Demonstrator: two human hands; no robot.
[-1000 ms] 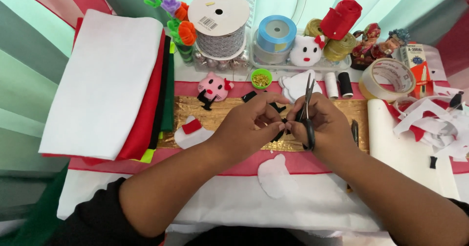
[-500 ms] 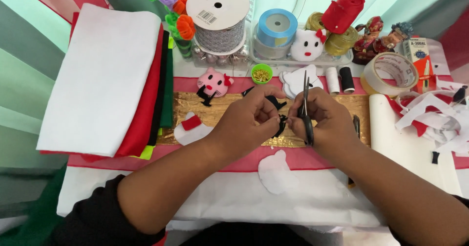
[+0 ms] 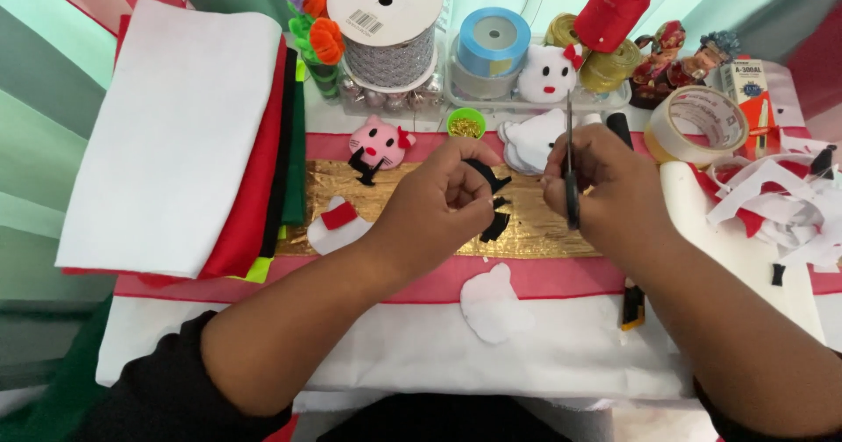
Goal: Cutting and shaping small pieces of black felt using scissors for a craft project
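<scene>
- Black felt piece (image 3: 491, 198): pinched in fingertips of left hand (image 3: 441, 198), held above gold strip (image 3: 535, 223) at mid-table.
- Scissors (image 3: 570, 168): gripped in closed right hand (image 3: 605, 188), blades upright, just right of black felt piece.
- White felt cut-out (image 3: 493, 306): near side, on white cloth below both hands.
- Pink cat figure (image 3: 379, 144): far left of left hand.
- Stacked felt sheets (image 3: 175, 135), white on top: far left.
- Tape roll (image 3: 697, 126): far right.
- Felt scraps (image 3: 772, 205), white and red: right edge.
</scene>
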